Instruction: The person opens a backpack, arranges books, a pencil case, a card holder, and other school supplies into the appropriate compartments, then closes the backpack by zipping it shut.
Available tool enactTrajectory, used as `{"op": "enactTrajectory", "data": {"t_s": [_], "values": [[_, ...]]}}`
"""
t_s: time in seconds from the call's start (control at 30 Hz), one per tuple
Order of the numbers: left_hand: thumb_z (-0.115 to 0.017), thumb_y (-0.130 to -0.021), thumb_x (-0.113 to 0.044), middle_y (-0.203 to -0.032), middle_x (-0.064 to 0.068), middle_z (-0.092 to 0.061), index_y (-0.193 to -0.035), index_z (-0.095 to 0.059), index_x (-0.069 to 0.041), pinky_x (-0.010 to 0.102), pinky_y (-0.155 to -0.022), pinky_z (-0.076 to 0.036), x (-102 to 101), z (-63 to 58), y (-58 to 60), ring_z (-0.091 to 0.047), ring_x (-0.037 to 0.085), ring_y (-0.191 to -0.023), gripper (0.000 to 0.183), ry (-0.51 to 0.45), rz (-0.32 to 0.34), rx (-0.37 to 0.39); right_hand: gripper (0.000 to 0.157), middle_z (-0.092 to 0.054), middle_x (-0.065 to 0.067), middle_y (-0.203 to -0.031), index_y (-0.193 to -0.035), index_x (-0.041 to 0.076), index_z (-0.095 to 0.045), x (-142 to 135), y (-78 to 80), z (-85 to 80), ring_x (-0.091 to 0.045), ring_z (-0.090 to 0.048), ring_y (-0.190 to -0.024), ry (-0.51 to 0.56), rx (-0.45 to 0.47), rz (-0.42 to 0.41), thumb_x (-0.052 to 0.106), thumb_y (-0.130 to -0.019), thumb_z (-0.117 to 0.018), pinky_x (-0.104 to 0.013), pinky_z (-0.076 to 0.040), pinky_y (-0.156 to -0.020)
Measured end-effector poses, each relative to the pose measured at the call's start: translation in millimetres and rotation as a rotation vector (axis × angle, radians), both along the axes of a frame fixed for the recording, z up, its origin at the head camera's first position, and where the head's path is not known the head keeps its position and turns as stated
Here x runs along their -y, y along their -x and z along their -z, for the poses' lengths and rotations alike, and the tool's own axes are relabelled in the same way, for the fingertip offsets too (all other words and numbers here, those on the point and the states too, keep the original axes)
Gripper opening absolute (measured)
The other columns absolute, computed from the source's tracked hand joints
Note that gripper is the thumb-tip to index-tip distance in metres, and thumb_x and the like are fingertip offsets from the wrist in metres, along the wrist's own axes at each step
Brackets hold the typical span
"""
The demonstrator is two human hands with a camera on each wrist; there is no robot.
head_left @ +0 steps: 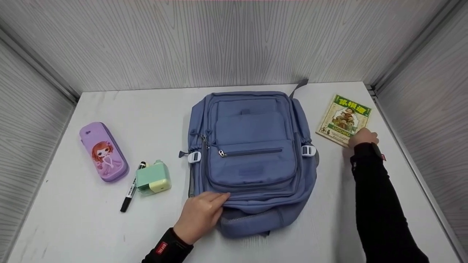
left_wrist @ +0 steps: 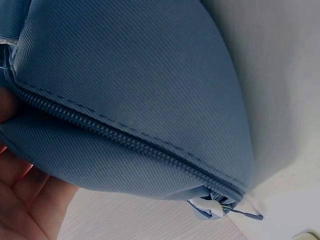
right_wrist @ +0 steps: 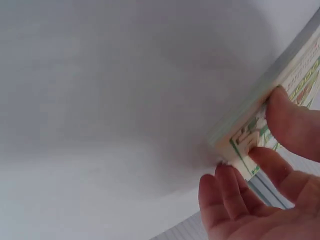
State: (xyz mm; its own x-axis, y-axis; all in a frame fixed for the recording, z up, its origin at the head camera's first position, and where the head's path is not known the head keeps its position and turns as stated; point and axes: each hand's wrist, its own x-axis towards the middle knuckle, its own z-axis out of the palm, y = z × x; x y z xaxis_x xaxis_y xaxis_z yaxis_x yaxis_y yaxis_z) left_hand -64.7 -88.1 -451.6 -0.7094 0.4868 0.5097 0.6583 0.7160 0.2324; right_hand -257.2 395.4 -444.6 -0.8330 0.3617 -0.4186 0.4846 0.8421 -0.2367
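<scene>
A blue backpack (head_left: pixel 252 128) lies flat, front pockets up, in the middle of the white table. At its near left edge my left hand (head_left: pixel 201 215) pinches the fabric; the left wrist view shows the thumb above and fingers (left_wrist: pixel 50 200) beneath a fold beside a zipper (left_wrist: pixel 100 129). To the right lies a small book (head_left: pixel 343 118) with a green-titled, illustrated cover. My right hand (head_left: pixel 363 138) grips its near right corner. In the right wrist view the thumb (right_wrist: pixel 292 125) and index finger touch the cover, with the other fingers around the corner, partly hidden.
On the left are a purple pencil case (head_left: pixel 106 153) with a cartoon girl and a black-and-white marker (head_left: pixel 128 195). A mint-green and yellow box-shaped item (head_left: pixel 153 177) lies against the marker. Grey wood-grain panels (head_left: pixel 226 44) enclose the back and sides.
</scene>
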Motion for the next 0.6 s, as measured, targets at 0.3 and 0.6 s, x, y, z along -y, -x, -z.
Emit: {"op": "enactTrajectory", "data": {"t_s": [0.3, 0.6], "values": [[-0.080, -0.068, -0.005, -0.091, -0.001, -0.078, -0.103, -0.078, -0.011, 0.026, -0.068, -0.059, -1, 1.0, -0.2, -0.072, 0.013, -0.080, 0.036, -0.005, 0.001, -0.004, 0.058, -0.041, -0.037, -0.143, -0.140, -0.013, -0.039, -21, -5.5, 4.1, -0.057, -0.035, -0.130, 0.009, -0.013, -0.121, 0.012, -0.089, -0.048, -0.061, -0.033, -0.113], [-0.080, -0.069, -0.005, -0.092, -0.001, -0.078, -0.104, -0.077, -0.011, 0.028, -0.070, -0.060, 0, -2.3, -2.1, -0.072, 0.014, -0.083, 0.036, 0.005, -0.002, 0.013, 0.066, -0.047, -0.042, -0.113, -0.122, -0.019, -0.041, -5, 0.7, 5.1, -0.053, -0.044, -0.114, 0.055, -0.048, 0.105, 0.038, -0.090, -0.054, -0.053, -0.041, -0.100]]}}
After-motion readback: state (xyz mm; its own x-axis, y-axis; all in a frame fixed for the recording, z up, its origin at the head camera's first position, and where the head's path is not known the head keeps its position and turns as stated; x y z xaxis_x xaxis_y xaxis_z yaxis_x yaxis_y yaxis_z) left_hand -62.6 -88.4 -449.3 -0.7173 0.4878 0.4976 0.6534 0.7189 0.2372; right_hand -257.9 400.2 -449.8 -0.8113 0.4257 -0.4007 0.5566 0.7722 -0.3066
